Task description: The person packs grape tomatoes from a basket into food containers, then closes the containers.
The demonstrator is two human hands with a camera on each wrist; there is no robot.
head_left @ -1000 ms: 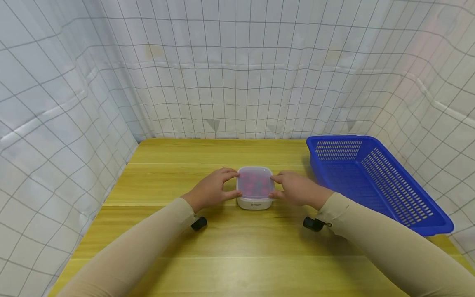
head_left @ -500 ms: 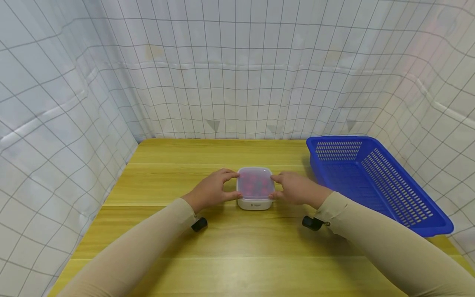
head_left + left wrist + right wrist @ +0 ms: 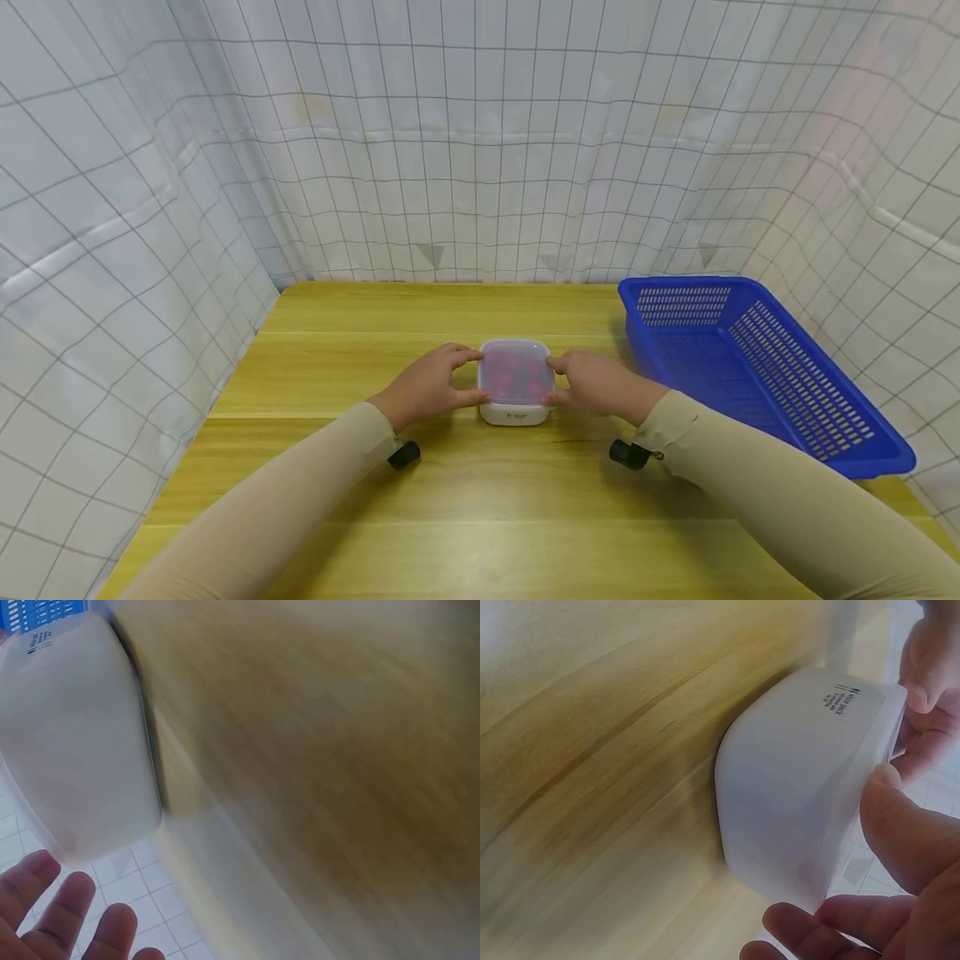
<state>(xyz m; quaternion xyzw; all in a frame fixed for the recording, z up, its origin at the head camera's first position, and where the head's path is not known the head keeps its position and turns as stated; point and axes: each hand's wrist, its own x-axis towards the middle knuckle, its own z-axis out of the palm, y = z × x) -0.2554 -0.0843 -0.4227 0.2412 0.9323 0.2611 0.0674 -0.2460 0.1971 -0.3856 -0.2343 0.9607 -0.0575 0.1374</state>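
At worktop centre, head view: small white container sits on the worktop, frosted lid fitted, pink contents showing through.
Head view, grip state: my left hand and right hand pinch opposite lid edges, thumb and fingers curled at each side.
Head view, surroundings: blue basket lies near, to my right.
Left wrist view: container wall smooth, rounded; my fingertips show beside it; contact itself out of frame.
Right wrist view: my right thumb bears on the lid rim of the container.
Handling judgement: light, rigid thin plastic, slippery walls; lid may flex or pop.
Recommended hold: under the rim, two opposite sides, kept level.
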